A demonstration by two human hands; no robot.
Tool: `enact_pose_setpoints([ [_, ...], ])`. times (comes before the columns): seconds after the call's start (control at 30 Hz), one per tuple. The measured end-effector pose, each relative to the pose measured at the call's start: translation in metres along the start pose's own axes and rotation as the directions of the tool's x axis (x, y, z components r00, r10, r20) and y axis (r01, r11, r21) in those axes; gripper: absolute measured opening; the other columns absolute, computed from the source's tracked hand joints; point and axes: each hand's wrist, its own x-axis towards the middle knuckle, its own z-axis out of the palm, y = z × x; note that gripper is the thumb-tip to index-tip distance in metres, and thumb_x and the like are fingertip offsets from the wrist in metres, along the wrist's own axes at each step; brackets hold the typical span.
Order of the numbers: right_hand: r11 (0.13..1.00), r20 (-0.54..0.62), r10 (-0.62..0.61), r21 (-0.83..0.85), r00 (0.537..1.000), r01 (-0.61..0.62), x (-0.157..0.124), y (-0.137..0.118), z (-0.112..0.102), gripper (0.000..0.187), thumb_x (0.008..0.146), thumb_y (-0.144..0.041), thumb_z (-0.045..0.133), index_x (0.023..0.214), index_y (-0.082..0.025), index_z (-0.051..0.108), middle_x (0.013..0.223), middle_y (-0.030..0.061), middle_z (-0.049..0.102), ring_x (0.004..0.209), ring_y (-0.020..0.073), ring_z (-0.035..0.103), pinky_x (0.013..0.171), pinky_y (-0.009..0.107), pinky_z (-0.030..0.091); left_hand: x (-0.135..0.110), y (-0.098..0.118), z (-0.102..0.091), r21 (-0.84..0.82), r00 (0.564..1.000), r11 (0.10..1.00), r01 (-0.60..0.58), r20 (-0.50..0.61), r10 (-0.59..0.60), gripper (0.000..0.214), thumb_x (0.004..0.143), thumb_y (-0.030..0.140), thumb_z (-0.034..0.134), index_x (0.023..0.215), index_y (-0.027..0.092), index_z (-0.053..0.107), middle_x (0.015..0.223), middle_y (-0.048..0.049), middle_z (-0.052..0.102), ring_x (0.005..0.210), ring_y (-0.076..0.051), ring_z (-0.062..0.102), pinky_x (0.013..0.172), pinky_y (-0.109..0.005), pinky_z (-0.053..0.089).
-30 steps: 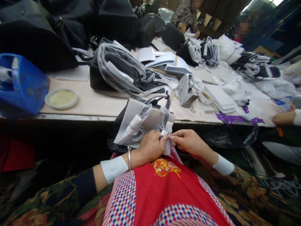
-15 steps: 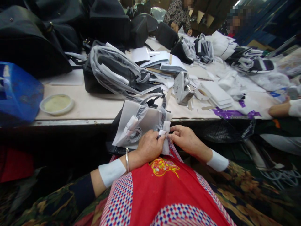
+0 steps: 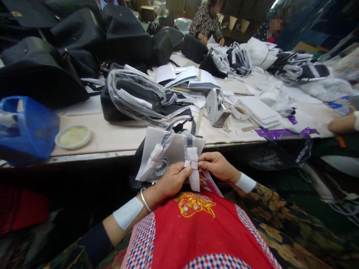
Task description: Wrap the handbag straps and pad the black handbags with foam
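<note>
Bench [image 3: 123, 136]: pale top, crowded.
On it: blue container [image 3: 33, 130], round dish [image 3: 73, 137], black bags [image 3: 39, 73], white sheets [image 3: 193, 77], purple strip [image 3: 280, 133] at front edge.

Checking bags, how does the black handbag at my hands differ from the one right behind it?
A pale sheet covers one side of the near handbag; the rear handbag shows more black. Left hand and right hand touch wrapping on the near handbag, not the rear handbag. Both are black with plastic-covered handles.

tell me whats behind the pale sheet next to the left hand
A black bag shows past the left and lower-left edges of the pale sheet. The sheet and the left hand cover the rest, so I can't tell more.
</note>
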Motion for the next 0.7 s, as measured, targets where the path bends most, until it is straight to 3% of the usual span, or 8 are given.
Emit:
enact_pose_setpoints([
  [0.27, 0.996, -0.043, -0.073, 0.044, 0.996, 0.075, -0.003, 0.016, -0.001, 0.026, 0.073, -0.04, 0.081, 0.078, -0.015, 0.075, 0.063, 0.0, 0.066, 0.055, 0.0108, 0.055, 0.056, 0.023, 0.044, 0.002, -0.006, -0.001, -0.027, 0.999, 1.0, -0.014, 0.038, 0.015, 0.042, 0.095, 0.049, 0.051, 0.108, 0.014, 0.071, 0.103, -0.0084, 0.071, 0.082, -0.02, 0.064, 0.078, -0.032, 0.053],
  [0.43, 0.98, -0.087, -0.132, -0.162, 0.987, 0.117, -0.003, 0.015, 0.013, 0.018, 0.079, -0.032, 0.07, 0.077, -0.015, 0.073, 0.067, 0.0, 0.066, 0.06, 0.0128, 0.055, 0.06, 0.025, 0.045, 0.002, 0.0, 0.003, 0.101, 0.999, 0.994, -0.036, -0.017, 0.038, 0.04, 0.096, 0.045, 0.047, 0.103, 0.014, 0.071, 0.094, -0.0068, 0.071, 0.083, -0.021, 0.063, 0.078, -0.032, 0.052],
  [0.57, 0.928, -0.21, -0.168, -0.364, 0.963, 0.082, -0.008, 0.014, 0.024, 0.017, 0.083, -0.029, 0.061, 0.077, -0.016, 0.071, 0.071, 0.0009, 0.067, 0.066, 0.0154, 0.057, 0.063, 0.026, 0.047, 0.004, 0.002, 0.009, 0.194, 0.997, 0.98, -0.038, -0.064, 0.051, 0.038, 0.097, 0.042, 0.044, 0.103, 0.014, 0.069, 0.096, -0.0071, 0.071, 0.087, -0.021, 0.064, 0.079, -0.032, 0.052],
  [0.7, 0.928, -0.305, -0.146, -0.372, 0.941, 0.023, -0.028, 0.013, 0.023, 0.032, 0.091, -0.042, 0.055, 0.073, -0.017, 0.063, 0.064, -0.0001, 0.06, 0.059, 0.0132, 0.051, 0.054, 0.024, 0.042, 0.003, 0.007, 0.009, 0.199, 0.999, 0.98, -0.005, -0.04, 0.013, 0.034, 0.094, 0.041, 0.048, 0.103, 0.014, 0.066, 0.097, -0.0077, 0.071, 0.086, -0.021, 0.064, 0.077, -0.032, 0.052],
])
